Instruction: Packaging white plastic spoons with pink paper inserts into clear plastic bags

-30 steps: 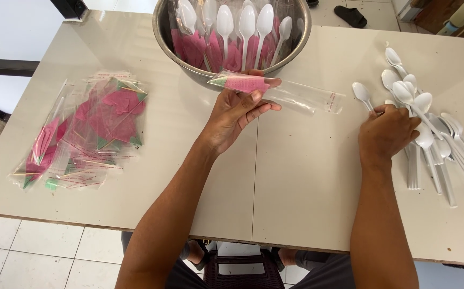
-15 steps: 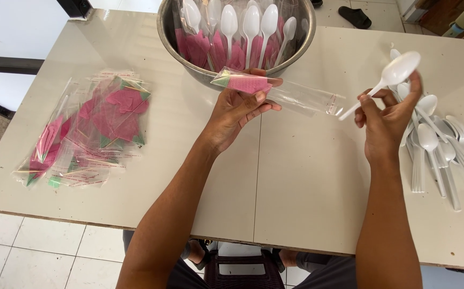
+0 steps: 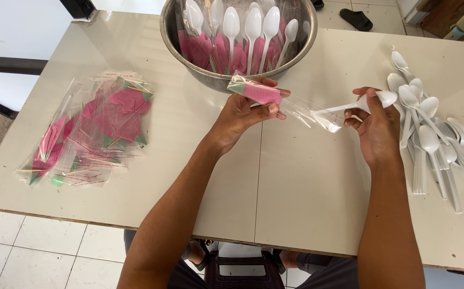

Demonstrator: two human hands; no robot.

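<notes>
Left grip (image 3: 242, 112) pinches my clear sleeve (image 3: 290, 104) holding a pink napkin; right grip (image 3: 373, 120) holds a white plastic spoon (image 3: 360, 104), handle inside the sleeve's mouth.

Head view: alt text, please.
The right hand slides a white plastic spoon into a clear sleeve holding a pink napkin, held by the left hand. A steel bowl of packed spoons sits behind.

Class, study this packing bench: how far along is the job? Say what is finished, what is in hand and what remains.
Finished: packed spoons stand in the metal bowl. In hand: the left hand holds a clear sleeve with a pink napkin, while the right hand feeds a white spoon into its mouth. Left: the loose spoons and the unfilled napkin sleeves.
</notes>
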